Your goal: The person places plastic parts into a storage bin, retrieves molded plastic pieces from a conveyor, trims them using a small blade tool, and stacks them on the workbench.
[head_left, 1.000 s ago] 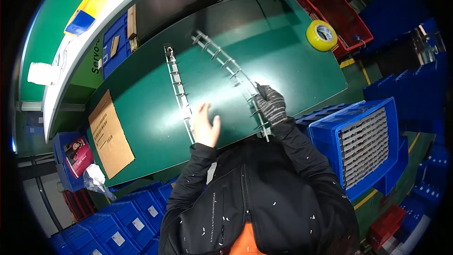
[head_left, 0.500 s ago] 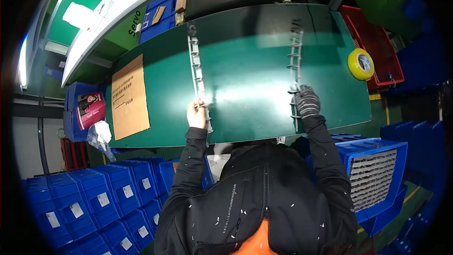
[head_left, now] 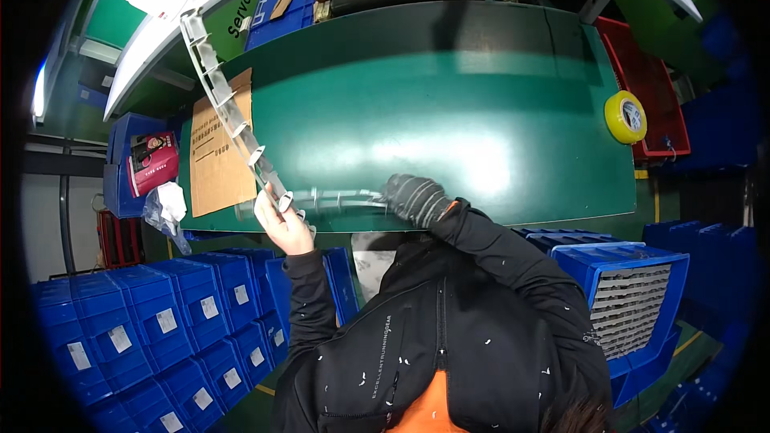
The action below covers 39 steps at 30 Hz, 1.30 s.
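Note:
My bare left hand [head_left: 285, 228] is closed around the near end of a long grey finned strip [head_left: 228, 111]. That strip is raised and slants up to the far left, over the cardboard sheet [head_left: 212, 180]. In a black and grey glove, my right hand [head_left: 417, 200] grips the end of a second grey finned strip [head_left: 337, 196]. The second one lies crosswise near the front edge of the green table [head_left: 449, 112] and is smeared by motion. Its left part runs behind the first strip and my left hand, so I cannot tell whether the two touch.
A yellow tape roll [head_left: 615, 122] lies at the table's right edge, beside a red bin [head_left: 670, 116]. Stacked blue crates [head_left: 144, 305] stand at lower left. A blue crate of stacked grey strips [head_left: 634, 301] is at lower right. A white shelf edge [head_left: 136, 84] runs far left.
Both strips lay lengthwise on the table, apart. The left one has swung up and leftward with my left hand. My right hand has moved left and turned its strip crosswise.

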Tool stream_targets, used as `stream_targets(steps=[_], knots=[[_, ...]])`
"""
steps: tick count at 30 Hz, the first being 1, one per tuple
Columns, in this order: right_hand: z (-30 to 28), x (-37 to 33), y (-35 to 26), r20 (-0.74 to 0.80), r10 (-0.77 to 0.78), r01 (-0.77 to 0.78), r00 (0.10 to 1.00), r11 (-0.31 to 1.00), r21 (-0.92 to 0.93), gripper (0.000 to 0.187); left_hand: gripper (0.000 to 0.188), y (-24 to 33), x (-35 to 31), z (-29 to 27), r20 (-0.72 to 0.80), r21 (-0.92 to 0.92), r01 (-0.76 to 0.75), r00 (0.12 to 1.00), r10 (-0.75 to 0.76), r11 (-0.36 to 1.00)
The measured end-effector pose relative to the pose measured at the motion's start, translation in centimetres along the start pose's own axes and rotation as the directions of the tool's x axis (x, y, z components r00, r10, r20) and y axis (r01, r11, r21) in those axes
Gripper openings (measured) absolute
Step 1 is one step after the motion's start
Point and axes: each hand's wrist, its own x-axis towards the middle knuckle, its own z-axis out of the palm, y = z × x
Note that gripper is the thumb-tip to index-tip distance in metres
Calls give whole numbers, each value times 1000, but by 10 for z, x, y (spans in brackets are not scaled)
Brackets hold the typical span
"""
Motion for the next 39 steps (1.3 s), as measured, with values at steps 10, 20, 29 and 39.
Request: stream_targets(steps=[10, 20, 29, 39], knots=[[-33, -81, 95, -266, 725, -769, 635, 627, -126, 35, 36, -74, -64, 132, 684, 78, 101, 719, -127, 992], [-95, -74, 18, 69, 701, -140, 710, 45, 989, 16, 39, 55, -14, 108, 926, -302, 838, 371, -69, 454], [-75, -94, 0, -319, 466, -203, 825, 772, 602, 16, 39, 76, -46, 94, 969, -203, 923, 237, -66, 328], [-77, -90, -9, -127, 684, -275, 718, 447, 851, 17, 41, 73, -51, 97, 968, -197, 940, 231, -98, 277]])
